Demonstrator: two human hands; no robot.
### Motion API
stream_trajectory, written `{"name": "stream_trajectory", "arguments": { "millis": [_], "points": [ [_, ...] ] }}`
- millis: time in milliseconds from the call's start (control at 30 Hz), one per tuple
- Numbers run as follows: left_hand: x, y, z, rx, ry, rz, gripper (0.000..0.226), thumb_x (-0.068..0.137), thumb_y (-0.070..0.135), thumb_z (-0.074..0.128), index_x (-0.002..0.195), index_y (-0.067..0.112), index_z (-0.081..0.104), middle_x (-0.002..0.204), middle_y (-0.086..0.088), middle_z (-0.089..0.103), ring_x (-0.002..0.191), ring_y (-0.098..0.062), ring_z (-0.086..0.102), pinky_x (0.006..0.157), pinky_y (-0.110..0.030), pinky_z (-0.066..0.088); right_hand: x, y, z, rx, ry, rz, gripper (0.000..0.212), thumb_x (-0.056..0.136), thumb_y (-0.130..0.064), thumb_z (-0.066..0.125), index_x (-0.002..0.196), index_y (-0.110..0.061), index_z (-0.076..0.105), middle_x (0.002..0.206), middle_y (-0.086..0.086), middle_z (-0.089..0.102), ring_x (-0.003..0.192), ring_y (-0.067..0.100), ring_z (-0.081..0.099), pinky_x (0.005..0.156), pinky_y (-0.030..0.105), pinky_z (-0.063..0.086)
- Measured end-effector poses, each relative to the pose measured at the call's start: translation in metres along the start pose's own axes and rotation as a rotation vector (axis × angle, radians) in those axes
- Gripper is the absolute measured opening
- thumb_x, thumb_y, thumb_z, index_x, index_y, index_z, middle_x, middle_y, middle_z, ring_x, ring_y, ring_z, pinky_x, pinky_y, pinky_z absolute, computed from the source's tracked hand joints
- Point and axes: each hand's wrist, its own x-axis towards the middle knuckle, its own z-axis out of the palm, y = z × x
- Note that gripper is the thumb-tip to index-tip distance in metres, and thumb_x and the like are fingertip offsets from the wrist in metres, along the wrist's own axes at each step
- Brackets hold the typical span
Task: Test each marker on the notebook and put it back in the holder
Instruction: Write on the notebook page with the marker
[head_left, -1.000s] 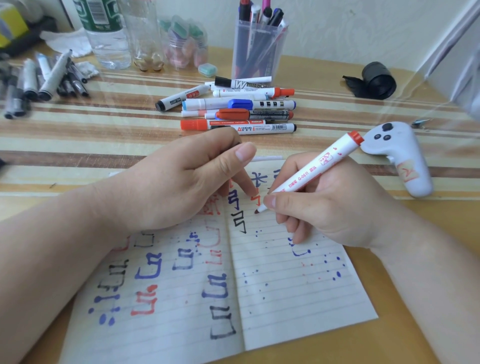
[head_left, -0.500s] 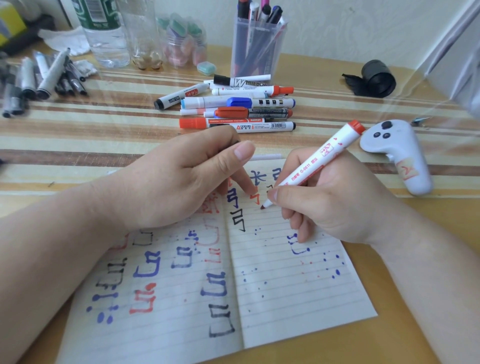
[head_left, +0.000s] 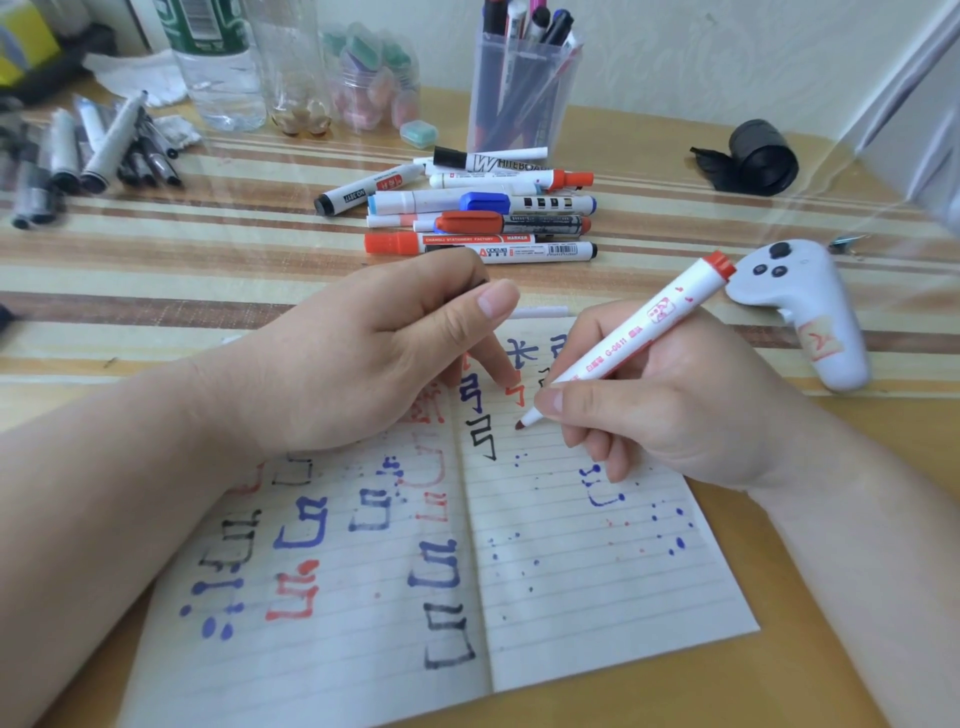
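While my right hand (head_left: 691, 410) grips the white, red-ended marker (head_left: 639, 338), tip at the open lined paper notebook (head_left: 597, 597), my left hand (head_left: 353, 364) pins the fold; whether it holds anything I cannot tell. Fresh red ink may smear under that fingertip (head_left: 506, 376); the clear plastic holder (head_left: 519, 104) stands at twelve o'clock.

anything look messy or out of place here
Yes: a heap of markers lies loose in front of the holder instead of in it, and blue and red ink dots speckle the notebook's right page.
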Motion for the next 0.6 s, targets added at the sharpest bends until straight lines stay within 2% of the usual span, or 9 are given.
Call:
{"name": "stream_trajectory", "arguments": {
  "millis": [133,300,467,600],
  "points": [
    [0.0004,-0.0001,0.0005,0.000,0.005,0.014,0.029,0.100,0.060,0.034,0.079,0.047,0.049,0.097,0.018,0.077,0.078,-0.016,0.064,0.071,-0.026,0.051,-0.0007,-0.0017,0.0000,-0.049,0.015,0.004,0.018,0.085,-0.010,0.080,0.072,-0.010,0.068,0.061,0.010,0.068,0.047,0.026,0.061,0.045,0.031,0.048],
    [0.0007,0.0005,0.0007,-0.017,0.011,0.012,0.029,0.098,0.061,0.034,0.078,0.046,0.049,0.096,0.017,0.078,0.069,-0.011,0.060,0.070,-0.031,0.050,0.0008,-0.0035,0.0013,-0.105,0.060,0.031,0.017,0.084,-0.007,0.075,0.073,-0.005,0.063,0.057,0.011,0.065,0.044,0.027,0.061,0.042,0.031,0.047],
    [0.0004,0.0001,0.0010,0.003,0.010,0.009,0.030,0.098,0.062,0.033,0.079,0.044,0.049,0.097,0.018,0.077,0.077,-0.017,0.063,0.072,-0.031,0.052,0.0006,-0.0026,0.0006,-0.101,0.070,0.028,0.019,0.082,-0.009,0.077,0.072,-0.005,0.062,0.056,0.011,0.063,0.044,0.024,0.060,0.041,0.029,0.047],
    [-0.0003,0.0002,0.0002,0.014,0.008,0.008,0.031,0.099,0.060,0.034,0.081,0.039,0.049,0.097,0.018,0.077,0.073,-0.013,0.061,0.071,-0.030,0.053,-0.0027,0.0008,-0.0019,-0.008,0.026,-0.011,0.016,0.074,-0.019,0.075,0.069,-0.009,0.064,0.055,0.008,0.061,0.045,0.021,0.057,0.041,0.026,0.044]
  ]
}}
